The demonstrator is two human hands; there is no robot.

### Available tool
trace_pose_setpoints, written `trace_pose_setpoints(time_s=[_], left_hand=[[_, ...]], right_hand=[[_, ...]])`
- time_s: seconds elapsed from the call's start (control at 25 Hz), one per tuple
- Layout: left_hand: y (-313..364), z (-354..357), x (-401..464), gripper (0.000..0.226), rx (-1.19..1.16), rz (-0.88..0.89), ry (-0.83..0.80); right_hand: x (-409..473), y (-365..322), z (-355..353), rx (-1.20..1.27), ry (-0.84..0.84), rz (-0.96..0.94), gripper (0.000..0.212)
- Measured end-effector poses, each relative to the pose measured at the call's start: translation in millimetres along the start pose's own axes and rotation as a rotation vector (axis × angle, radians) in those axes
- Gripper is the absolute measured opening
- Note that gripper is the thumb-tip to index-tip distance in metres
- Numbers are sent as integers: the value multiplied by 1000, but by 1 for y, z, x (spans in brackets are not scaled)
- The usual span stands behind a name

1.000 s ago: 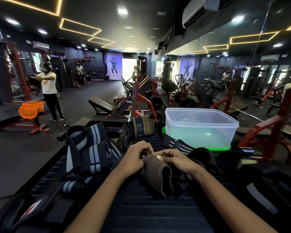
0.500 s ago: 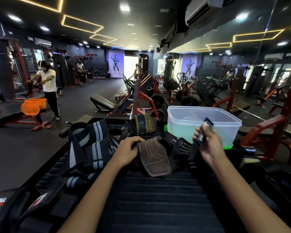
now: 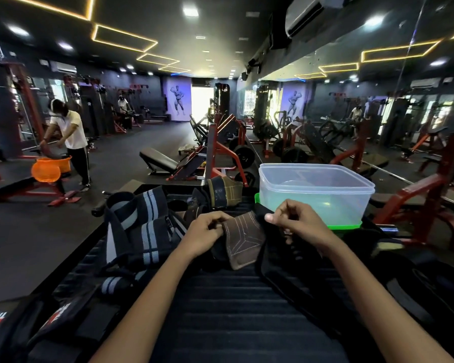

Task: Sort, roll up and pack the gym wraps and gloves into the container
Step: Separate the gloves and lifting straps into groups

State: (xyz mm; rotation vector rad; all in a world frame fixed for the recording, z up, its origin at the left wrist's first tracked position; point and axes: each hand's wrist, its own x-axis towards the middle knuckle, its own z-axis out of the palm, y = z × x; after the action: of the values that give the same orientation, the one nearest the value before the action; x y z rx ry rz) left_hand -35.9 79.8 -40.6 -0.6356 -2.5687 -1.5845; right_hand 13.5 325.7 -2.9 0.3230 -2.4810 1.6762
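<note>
Back down from the container [image 3: 316, 189], right hand [image 3: 300, 225] pinches a limp black strap [image 3: 278, 260]; left hand [image 3: 207, 233] grips the stiffer brown leather pad [image 3: 243, 239] on the ribbed bench [image 3: 233, 310], best held by its edges.

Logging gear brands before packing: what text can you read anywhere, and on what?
Black pad, bottom left corner: white and red letters, upside down and cut off by the frame edge; not readable.
Black strap beside it: red and white lettering, too blurred to read.
Clear container: no text visible.
</note>
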Motion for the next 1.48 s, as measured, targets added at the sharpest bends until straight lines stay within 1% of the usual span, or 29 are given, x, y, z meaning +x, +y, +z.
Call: trace_pose_setpoints(time_s=[0.04, 0.08, 0.12, 0.24, 0.32, 0.4, 0.44, 0.52, 0.6, 0.68, 0.72, 0.8, 0.88, 0.96, 1.0, 1.08, 1.12, 1.16, 1.2, 1.24, 1.28, 1.32, 1.36, 1.44, 1.48], left_hand=[[1, 0, 0, 35, -4, 13, -7], [3, 0, 0, 32, -6, 14, 0], [4, 1, -1, 29, -13, 4, 11], [9, 2, -3, 23, -6, -47, 4], [12, 3, -6, 22, 22, -11, -55], [16, 3, -8, 19, 42, 22, -83], [19, 3, -9, 15, 4, 12, -79], [28, 3, -12, 6, -199, -101, -33], [34, 0, -14, 5, -419, -227, -8], [34, 0, -14, 12, -480, -261, -28], [32, 2, -14, 16, -460, -240, -26], [29, 8, -14, 24, -434, -207, 47], [26, 12, -12, 32, -472, -191, 157], [21, 9, -8, 35, -474, -187, 263], [17, 6, -6, 34, -469, -188, 313], [11, -1, -4, 32, -456, -183, 396], [10, -4, -4, 33, -423, -177, 425], [10, -5, -6, 39, -370, -166, 441], [10, -6, -7, 47, -318, -139, 445], [10, -7, -8, 54, -276, -102, 447], [11, -7, -9, 58, -247, -71, 456], [12, -8, -11, 57, -228, -59, 476], [10, -10, -10, 52, -219, -62, 502], [6, -12, -9, 34, -217, -111, 549], [5, -13, -9, 28, -220, -136, 560]], right_hand=[[2, 2, 7, -129, 107, -90, 38], [4, 3, 12, -202, 150, -151, 34], [4, 3, 17, -230, 139, -180, 30], [0, 1, 29, -102, 9, -131, 27], [-3, -2, 37, -78, -68, -128, 29], [-1, -1, 45, -65, -79, -131, 25], [0, -1, 45, -40, -74, -123, 21], [2, -1, 42, 49, -58, -97, 13], [3, 0, 37, 107, -39, -77, 18], [2, 0, 36, 125, -37, -67, 23], [1, 1, 37, 142, -38, -58, 25], [1, 2, 38, 185, -47, -28, 33], [0, -2, 37, 190, -91, 2, 42], [-1, -3, 32, 153, -121, -28, 47], [-1, -4, 29, 133, -104, -61, 44], [-2, -6, 22, 4, -23, -158, 39], [-2, -5, 19, -169, 16, -243, 40], [-1, -6, 18, -439, 23, -338, 42], [-1, -6, 20, -776, -15, -426, 41], [-1, -5, 27, -1062, -85, -483, 40], [-2, -3, 36, -1239, -140, -515, 40], [-4, -1, 46, -1343, -164, -555, 40], [-6, 2, 55, -1388, -172, -631, 37], [-9, 2, 69, -1419, -199, -773, 22], [-10, 3, 73, -1441, -193, -841, 16]])
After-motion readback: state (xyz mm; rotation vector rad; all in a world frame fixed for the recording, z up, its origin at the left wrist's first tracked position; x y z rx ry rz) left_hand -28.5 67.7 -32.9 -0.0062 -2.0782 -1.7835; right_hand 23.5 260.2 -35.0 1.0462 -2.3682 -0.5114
